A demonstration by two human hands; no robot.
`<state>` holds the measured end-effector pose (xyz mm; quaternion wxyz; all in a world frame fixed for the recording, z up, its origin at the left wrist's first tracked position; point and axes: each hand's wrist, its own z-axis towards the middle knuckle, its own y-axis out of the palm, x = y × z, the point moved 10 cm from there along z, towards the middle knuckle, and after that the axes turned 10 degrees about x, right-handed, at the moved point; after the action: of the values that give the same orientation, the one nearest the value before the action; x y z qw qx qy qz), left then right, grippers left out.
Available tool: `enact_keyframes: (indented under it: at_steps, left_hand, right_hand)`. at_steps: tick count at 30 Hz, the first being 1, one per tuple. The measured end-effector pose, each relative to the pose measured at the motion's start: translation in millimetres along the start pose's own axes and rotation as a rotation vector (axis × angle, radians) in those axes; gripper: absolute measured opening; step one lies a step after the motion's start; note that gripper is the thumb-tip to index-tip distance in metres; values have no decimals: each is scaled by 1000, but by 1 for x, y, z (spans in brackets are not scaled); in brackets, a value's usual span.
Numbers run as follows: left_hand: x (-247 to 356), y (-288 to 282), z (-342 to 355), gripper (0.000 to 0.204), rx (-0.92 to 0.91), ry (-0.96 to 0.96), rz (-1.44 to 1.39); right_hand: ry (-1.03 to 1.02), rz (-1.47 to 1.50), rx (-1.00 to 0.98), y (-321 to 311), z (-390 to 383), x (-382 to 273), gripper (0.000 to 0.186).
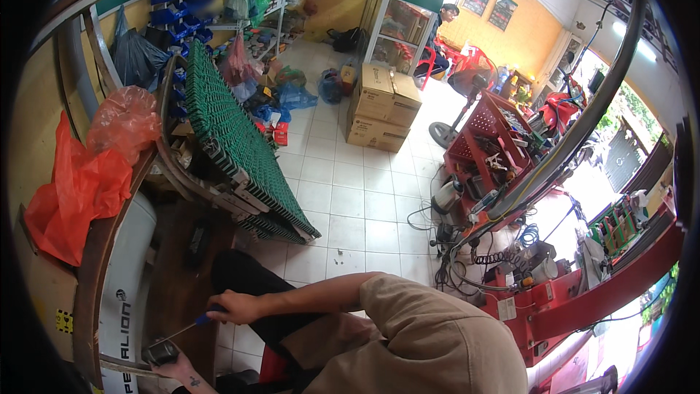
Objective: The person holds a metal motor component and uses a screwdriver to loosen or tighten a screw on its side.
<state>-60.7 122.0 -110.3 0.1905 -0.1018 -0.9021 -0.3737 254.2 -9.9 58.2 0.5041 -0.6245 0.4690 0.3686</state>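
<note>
My right hand grips a screwdriver with a blue handle; its thin shaft points down-left. The tip reaches toward a small dark boxy part at the lower left. My left hand comes in from the bottom edge and holds that part from below. The part sits against a white curved panel and a brown wooden strip. My right forearm runs out of a tan sleeve across my dark trousers.
A tilted green mesh rack leans just above my hands. Orange plastic bags hang at the left. Cardboard boxes, a standing fan and a red tool cart stand on the white tiled floor. A person sits far back.
</note>
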Motion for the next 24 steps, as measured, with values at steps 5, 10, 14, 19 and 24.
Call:
enact_keyframes:
  at_steps: [5, 10, 14, 19, 24]
  left_hand:
    - [-4, 6, -7, 46, -13, -51, -55]
    - [0, -2, 17, 43, -104, -44, -34]
    - [-4, 2, -14, 49, 49, 32, 59]
    - [20, -12, 15, 50, -74, 99, 87]
    - [-26, 33, -28, 40, -256, -65, 51]
  right_hand:
    - [-502, -127, 190, 2, 0, -12, 44]
    - [-377, -246, 78, 16, -4, -11, 37]
    - [-404, -460, 70, 18, -17, -12, 35]
    - [-619, -597, 166, 39, -5, -1, 37]
    - [-377, -609, 76, 22, 5, 14, 38]
